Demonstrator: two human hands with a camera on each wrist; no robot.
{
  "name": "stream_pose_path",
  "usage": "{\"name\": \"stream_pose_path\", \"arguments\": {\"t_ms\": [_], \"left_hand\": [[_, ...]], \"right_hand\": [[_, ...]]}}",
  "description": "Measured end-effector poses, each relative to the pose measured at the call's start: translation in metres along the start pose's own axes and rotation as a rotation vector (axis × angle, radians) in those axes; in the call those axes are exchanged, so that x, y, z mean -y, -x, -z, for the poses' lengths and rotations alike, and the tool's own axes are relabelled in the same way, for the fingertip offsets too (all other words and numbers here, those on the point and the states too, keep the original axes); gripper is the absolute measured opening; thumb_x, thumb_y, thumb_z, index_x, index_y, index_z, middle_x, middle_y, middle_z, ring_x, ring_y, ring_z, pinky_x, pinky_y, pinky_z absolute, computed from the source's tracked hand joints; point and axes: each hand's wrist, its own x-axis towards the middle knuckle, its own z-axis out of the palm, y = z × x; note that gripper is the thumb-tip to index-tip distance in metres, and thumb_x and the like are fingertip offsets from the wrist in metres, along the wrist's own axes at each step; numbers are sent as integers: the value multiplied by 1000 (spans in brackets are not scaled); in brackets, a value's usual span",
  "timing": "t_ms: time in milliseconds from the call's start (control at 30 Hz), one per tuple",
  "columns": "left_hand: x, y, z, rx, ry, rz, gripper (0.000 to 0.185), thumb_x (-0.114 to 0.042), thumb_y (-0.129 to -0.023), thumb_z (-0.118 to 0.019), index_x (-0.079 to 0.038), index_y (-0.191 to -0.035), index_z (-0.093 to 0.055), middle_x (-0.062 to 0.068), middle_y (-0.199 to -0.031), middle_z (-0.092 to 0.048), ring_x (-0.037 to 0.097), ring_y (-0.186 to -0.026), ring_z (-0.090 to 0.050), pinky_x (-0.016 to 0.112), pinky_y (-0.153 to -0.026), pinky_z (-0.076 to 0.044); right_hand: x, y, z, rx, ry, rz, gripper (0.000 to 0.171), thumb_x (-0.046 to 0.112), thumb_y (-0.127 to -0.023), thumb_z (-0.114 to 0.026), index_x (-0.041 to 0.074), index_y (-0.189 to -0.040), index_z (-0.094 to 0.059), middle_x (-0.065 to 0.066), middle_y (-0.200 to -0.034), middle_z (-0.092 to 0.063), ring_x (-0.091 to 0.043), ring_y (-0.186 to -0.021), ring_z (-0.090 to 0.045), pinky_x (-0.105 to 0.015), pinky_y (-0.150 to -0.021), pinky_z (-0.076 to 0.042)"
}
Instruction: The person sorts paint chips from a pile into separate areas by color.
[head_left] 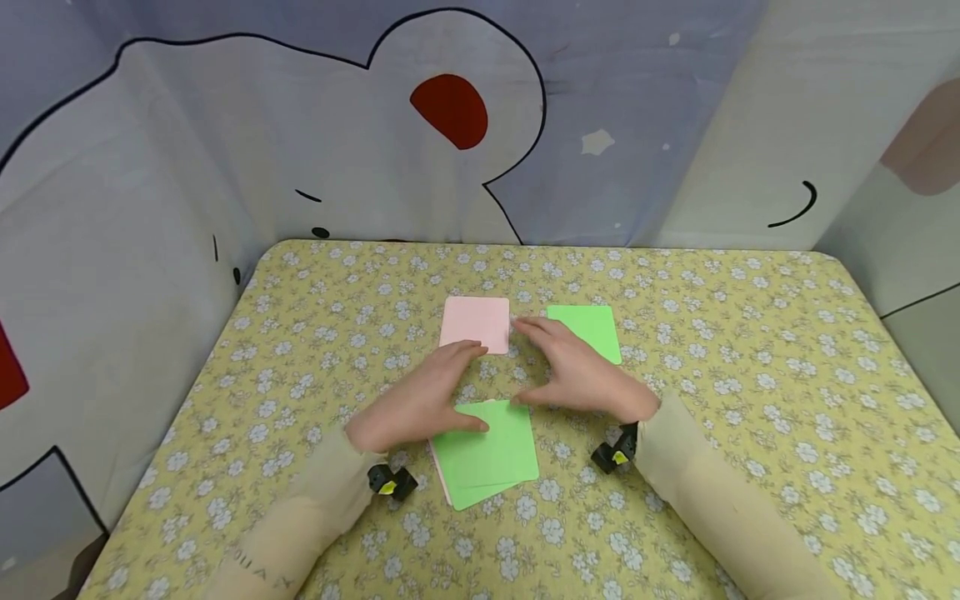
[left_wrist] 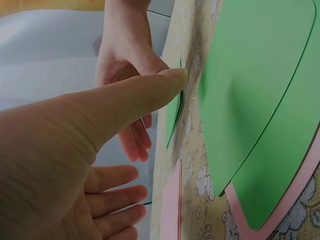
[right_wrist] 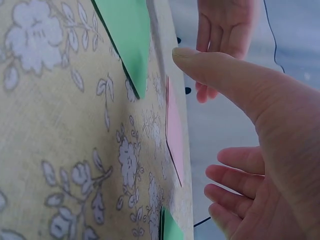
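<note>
My left hand (head_left: pixel 420 402) hovers over the left side of a small pile of square cards, its fingers spread and nothing in its grasp. Green cards (head_left: pixel 491 446) lie on top of that pile, with the edge of a pink card (left_wrist: pixel 280 220) showing beneath them. Palm turned inward, my right hand (head_left: pixel 581 371) is held out with fingers and thumb apart, also holding nothing. Beyond the hands lies a pink square card (head_left: pixel 476 321), near both sets of fingertips. Another green card (head_left: pixel 592 329) is partly covered by the right hand in the head view.
A yellow floral cloth (head_left: pixel 750 450) covers the table. Behind it hangs a patterned curtain (head_left: pixel 630 125), which also runs along the left and right sides. Small black devices (head_left: pixel 617 450) are strapped at both wrists.
</note>
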Motion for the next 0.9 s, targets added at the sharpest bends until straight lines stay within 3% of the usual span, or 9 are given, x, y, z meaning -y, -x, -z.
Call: {"name": "stream_pose_path", "arguments": {"t_ms": [900], "left_hand": [[-9, 26, -17, 6, -25, -58, 116, -54, -69, -91, -2, -157, -35, 15, -160, -34, 28, -146, -31, 43, -118, -27]], "right_hand": [[12, 29, -12, 36, -2, 29, 117, 57, -72, -88, 4, -159, -31, -15, -160, -34, -29, -146, -32, -47, -116, -33]]}}
